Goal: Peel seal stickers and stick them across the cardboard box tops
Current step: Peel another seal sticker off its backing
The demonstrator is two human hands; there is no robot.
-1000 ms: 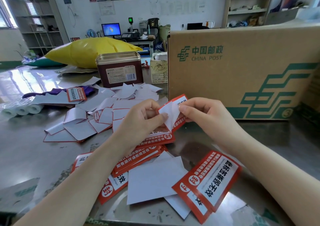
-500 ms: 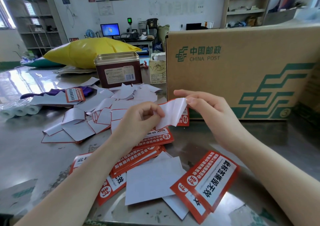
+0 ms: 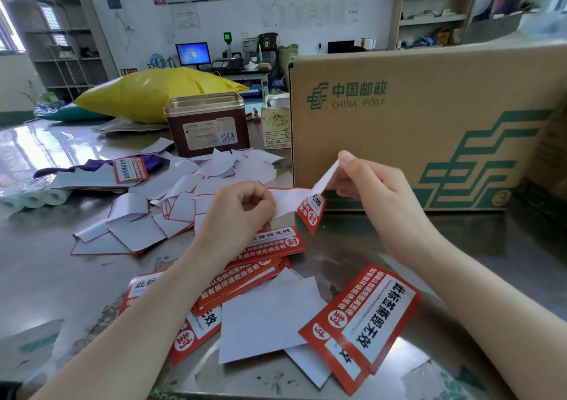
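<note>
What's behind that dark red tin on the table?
Behind the tin lies a big yellow bag, with a desk and monitor farther back. The tin hides the bag's lower right part.

My left hand [image 3: 237, 212] pinches a red seal sticker [image 3: 311, 212] while my right hand [image 3: 372, 191] pinches its white backing [image 3: 326, 178], lifted up, before the China Post box [image 3: 429, 117]; stickers [image 3: 365, 323] and backings [image 3: 135, 230] litter the bench [image 3: 46, 277]

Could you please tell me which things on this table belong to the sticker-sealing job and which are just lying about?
Job: seal sticker being peeled by left hand and right hand; sticker stack; cardboard box.
Lying about: tin, yellow bag, paper rolls.
</note>
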